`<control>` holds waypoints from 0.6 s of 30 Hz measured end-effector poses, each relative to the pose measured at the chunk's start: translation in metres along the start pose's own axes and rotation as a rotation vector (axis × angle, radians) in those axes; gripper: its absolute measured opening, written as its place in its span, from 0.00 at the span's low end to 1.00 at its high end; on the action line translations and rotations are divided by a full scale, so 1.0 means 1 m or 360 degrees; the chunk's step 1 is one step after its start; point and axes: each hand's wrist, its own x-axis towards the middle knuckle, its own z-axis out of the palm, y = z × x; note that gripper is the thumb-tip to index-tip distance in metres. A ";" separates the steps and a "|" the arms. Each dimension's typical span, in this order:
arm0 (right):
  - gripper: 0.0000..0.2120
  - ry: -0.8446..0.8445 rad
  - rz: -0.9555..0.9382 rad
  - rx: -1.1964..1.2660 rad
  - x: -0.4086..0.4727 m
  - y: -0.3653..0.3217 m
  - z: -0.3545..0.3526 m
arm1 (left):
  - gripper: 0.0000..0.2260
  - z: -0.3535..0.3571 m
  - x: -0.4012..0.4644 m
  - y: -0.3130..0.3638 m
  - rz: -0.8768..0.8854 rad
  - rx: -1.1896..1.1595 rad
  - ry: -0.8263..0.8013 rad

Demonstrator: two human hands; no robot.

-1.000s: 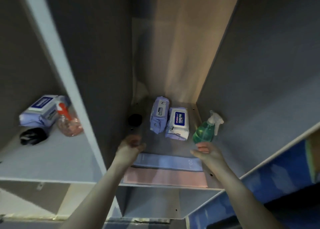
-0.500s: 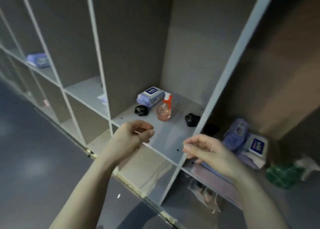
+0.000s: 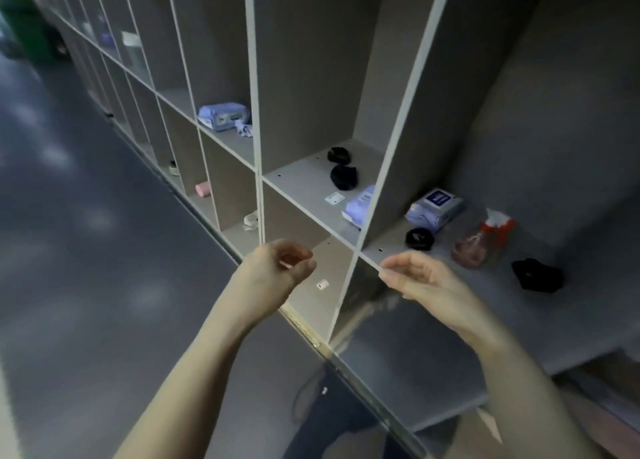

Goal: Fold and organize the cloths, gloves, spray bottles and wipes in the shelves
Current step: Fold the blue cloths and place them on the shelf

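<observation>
My left hand (image 3: 277, 268) and my right hand (image 3: 420, 278) hover in front of the grey shelf unit (image 3: 258, 112), fingers loosely curled and holding nothing. In the right compartment lie a wipes pack (image 3: 434, 207), a pink spray bottle with a red trigger (image 3: 479, 240), a rolled black glove (image 3: 419, 238) and a crumpled black cloth (image 3: 536, 275). The middle compartment holds two black glove bundles (image 3: 343, 169) and a purple wipes pack (image 3: 358, 205). Further left sits another wipes pack (image 3: 223, 116) beside a crumpled bluish cloth (image 3: 244, 129).
Lower cubbies at the left hold a pink roll (image 3: 202, 189), a small white item (image 3: 251, 220) and a small jar (image 3: 173, 167). Grey floor (image 3: 86, 250) stretches to the left. White upright dividers stand between the compartments.
The view has swung left from the compartment with the green spray bottle and folded cloths to the neighbouring ones. Both hands have drawn back from the shelf and hold nothing.
</observation>
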 end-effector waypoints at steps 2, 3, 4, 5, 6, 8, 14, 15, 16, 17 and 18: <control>0.07 0.0012 0.0023 -0.0001 0.020 -0.013 0.030 | 0.05 -0.028 0.018 -0.013 0.0007 0.0033 -0.0040; 0.07 0.0017 0.0035 -0.0002 0.029 -0.018 0.043 | 0.05 -0.039 0.028 -0.019 0.0010 0.0044 -0.0054; 0.07 0.0023 0.0051 -0.0001 0.037 -0.022 0.054 | 0.05 -0.049 0.037 -0.025 0.0013 0.0050 -0.0069; 0.07 0.0027 0.0070 0.0007 0.044 -0.025 0.065 | 0.05 -0.057 0.047 -0.030 0.0013 0.0051 -0.0088; 0.07 0.0027 0.0085 0.0011 0.051 -0.027 0.073 | 0.05 -0.064 0.057 -0.036 0.0009 0.0045 -0.0108; 0.07 0.0041 0.0096 -0.0028 0.067 -0.028 0.085 | 0.06 -0.077 0.077 -0.047 -0.0007 0.0035 -0.0139; 0.08 0.0076 0.0095 -0.0144 0.126 -0.043 0.099 | 0.07 -0.101 0.143 -0.065 -0.0010 0.0005 -0.0162; 0.07 0.0077 0.0085 -0.0148 0.138 -0.046 0.101 | 0.07 -0.104 0.154 -0.066 -0.0006 -0.0011 -0.0159; 0.07 0.0075 0.0076 -0.0153 0.149 -0.050 0.102 | 0.07 -0.107 0.164 -0.068 -0.0008 -0.0022 -0.0146; 0.06 0.0073 0.0072 -0.0158 0.161 -0.053 0.102 | 0.07 -0.111 0.175 -0.069 -0.0016 -0.0028 -0.0129; 0.06 0.0070 0.0068 -0.0158 0.173 -0.057 0.103 | 0.07 -0.115 0.186 -0.070 -0.0030 -0.0039 -0.0116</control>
